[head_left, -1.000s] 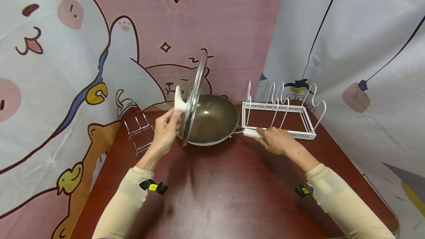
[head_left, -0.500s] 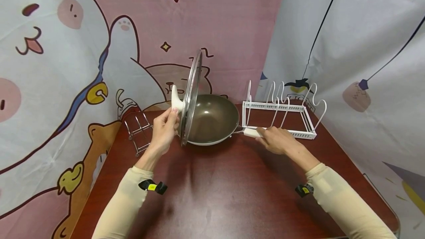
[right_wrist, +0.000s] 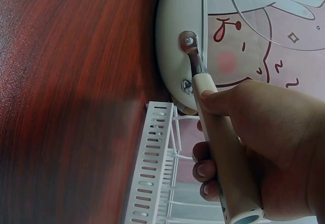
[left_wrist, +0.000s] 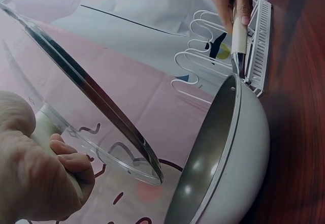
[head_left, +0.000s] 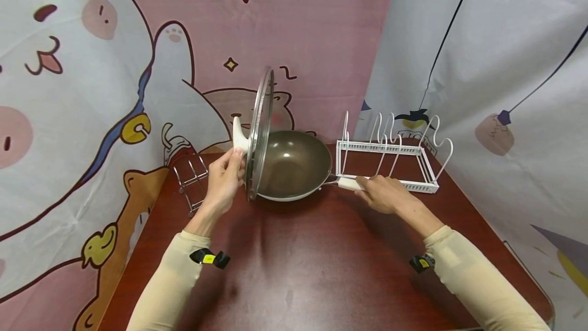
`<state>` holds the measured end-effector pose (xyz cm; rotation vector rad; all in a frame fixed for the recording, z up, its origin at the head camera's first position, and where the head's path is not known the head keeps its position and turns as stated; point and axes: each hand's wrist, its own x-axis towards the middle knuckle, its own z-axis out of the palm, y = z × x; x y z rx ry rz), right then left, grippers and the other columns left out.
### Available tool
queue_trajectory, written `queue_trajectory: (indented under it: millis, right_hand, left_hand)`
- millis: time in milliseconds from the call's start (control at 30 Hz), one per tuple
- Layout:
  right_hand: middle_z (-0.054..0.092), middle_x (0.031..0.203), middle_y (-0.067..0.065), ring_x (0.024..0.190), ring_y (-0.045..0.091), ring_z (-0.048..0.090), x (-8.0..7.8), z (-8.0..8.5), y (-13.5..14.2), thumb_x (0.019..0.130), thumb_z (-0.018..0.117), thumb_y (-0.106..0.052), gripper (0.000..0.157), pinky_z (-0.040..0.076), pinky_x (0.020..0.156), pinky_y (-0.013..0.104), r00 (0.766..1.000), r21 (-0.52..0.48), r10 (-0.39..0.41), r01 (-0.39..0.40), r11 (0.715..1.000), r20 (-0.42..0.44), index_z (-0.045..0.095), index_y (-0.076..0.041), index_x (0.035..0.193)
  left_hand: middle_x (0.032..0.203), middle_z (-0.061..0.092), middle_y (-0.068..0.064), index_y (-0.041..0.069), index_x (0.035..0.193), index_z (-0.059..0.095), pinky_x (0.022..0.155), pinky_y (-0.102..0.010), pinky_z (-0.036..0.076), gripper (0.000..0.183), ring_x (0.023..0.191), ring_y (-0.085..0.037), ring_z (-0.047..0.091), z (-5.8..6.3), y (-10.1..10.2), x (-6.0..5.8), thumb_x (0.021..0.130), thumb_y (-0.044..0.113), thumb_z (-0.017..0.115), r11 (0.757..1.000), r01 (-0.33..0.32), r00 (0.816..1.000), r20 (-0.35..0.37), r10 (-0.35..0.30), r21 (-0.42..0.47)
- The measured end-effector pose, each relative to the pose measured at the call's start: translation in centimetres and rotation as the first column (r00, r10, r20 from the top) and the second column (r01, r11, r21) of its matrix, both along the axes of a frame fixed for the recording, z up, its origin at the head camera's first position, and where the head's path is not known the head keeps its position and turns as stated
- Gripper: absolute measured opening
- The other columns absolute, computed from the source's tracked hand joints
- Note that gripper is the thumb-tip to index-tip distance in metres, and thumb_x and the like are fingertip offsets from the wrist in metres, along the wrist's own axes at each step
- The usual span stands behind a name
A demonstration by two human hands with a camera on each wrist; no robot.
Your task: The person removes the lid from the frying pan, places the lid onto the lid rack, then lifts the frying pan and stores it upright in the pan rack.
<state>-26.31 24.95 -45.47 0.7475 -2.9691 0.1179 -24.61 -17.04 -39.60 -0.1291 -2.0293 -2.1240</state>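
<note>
A wok (head_left: 296,165) with a brown inside and a pale outside stands on the table at the back middle. My right hand (head_left: 383,194) grips its cream handle (right_wrist: 223,148), thumb along the top and fingers curled beneath. My left hand (head_left: 224,178) holds a glass lid (head_left: 260,137) by its white knob handle (head_left: 239,137). The lid is tipped nearly upright over the wok's left side, hiding part of that rim. In the left wrist view the lid's edge (left_wrist: 101,99) is apart from the wok.
A white rack (head_left: 388,149) with curved wire dividers stands right of the wok, close behind the right hand. A small chrome wire rack (head_left: 192,183) sits at the left, partly behind the left hand. A cartoon-printed cloth (head_left: 312,40) hangs behind the red-brown table (head_left: 294,264).
My left hand has shifted a little to the left with the lid, uncovering more of the wok. The right hand keeps its grip on the wok handle.
</note>
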Motion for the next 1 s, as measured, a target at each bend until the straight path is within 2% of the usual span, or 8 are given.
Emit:
queue_trajectory:
  millis: [300, 467, 667, 1000]
  right_hand:
    - [0.072, 0.084, 0.011, 0.07, 0.029, 0.07, -0.1, -0.1, 0.0, 0.101, 0.065, -0.038, 0.027, 0.048, 0.049, 0.044, 1.0, -0.007, 0.003, -0.003, 1.0, -0.003, 0.062, -0.015, 0.115]
    - [0.072, 0.084, 0.01, 0.069, 0.028, 0.07, -0.1, -0.2, 0.0, 0.101, 0.064, -0.038, 0.027, 0.048, 0.049, 0.044, 1.0, -0.003, 0.0, 0.0, 1.0, -0.003, 0.061, -0.016, 0.115]
    - [0.072, 0.085, 0.01, 0.07, 0.028, 0.07, -0.1, -0.1, 0.0, 0.101, 0.064, -0.038, 0.027, 0.048, 0.05, 0.045, 1.0, -0.003, 0.002, -0.002, 1.0, 0.004, 0.062, -0.016, 0.116]
    - [0.073, 0.087, 0.011, 0.073, 0.029, 0.071, -0.1, -0.1, 0.0, 0.101, 0.064, -0.037, 0.029, 0.049, 0.051, 0.046, 1.0, -0.007, -0.001, 0.001, 1.0, 0.011, 0.062, -0.015, 0.12]
  left_hand:
    - [0.08, 0.049, 0.004, 0.012, 0.098, 0.064, 0.045, -0.018, 0.033, 0.036, 0.06, -0.006, 0.039, 0.4, -0.5, -0.1, 0.105, 0.046, 0.055, 1.0, -0.016, 1.0, -0.01, 0.016, 0.01]
    - [0.082, 0.049, 0.003, 0.012, 0.097, 0.064, 0.046, -0.019, 0.034, 0.037, 0.062, -0.008, 0.039, 0.4, -0.8, -0.1, 0.105, 0.046, 0.055, 0.999, -0.036, 0.999, -0.012, 0.036, -0.005]
    - [0.081, 0.049, 0.003, 0.012, 0.096, 0.064, 0.044, -0.019, 0.035, 0.035, 0.061, -0.006, 0.04, 0.6, -1.0, 0.1, 0.106, 0.044, 0.054, 0.997, -0.074, 0.997, -0.016, 0.073, -0.011]
    - [0.078, 0.049, 0.001, 0.011, 0.093, 0.064, 0.043, -0.021, 0.034, 0.035, 0.059, -0.008, 0.039, 1.0, -1.4, 0.5, 0.106, 0.042, 0.055, 0.994, -0.106, 0.994, -0.029, 0.106, 0.019]
